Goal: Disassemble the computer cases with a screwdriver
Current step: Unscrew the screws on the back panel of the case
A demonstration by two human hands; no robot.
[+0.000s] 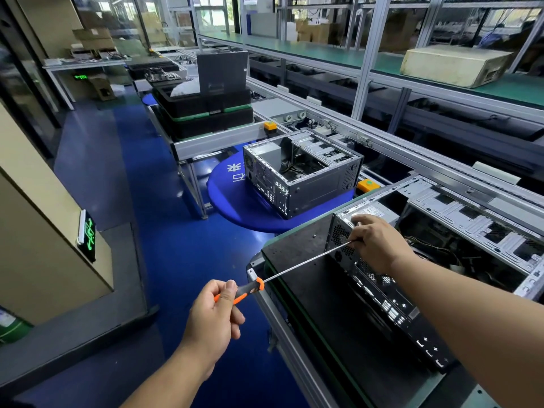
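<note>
Left hand: the left hand (213, 315) is curled around the orange and black handle of the screwdriver (294, 267), with the thumb laid along the top of the handle.
Screwdriver: it is held nearly level, and its long metal shaft is pointed up and to the right, toward the rear corner of the near case (388, 293). The tip is hidden by the fingers of the right hand.
Right hand: the right hand (378, 244) is placed on the upper rear corner of the near case. The shaft near the tip is pinched by its fingers, while the index finger is stretched over the top edge.
Near case: it is laid on its side on a black mat (300, 260) on the workbench (294, 357), open at the top, with the ports of the rear panel turned to the left.
Second case: another open case (303, 172) is seen farther away, standing on a round blue table (232, 201).
Conveyor: a conveyor (412, 154) is run along the right side, behind both cases.
Trays: black trays (206, 113) are stacked on a far bench.
</note>
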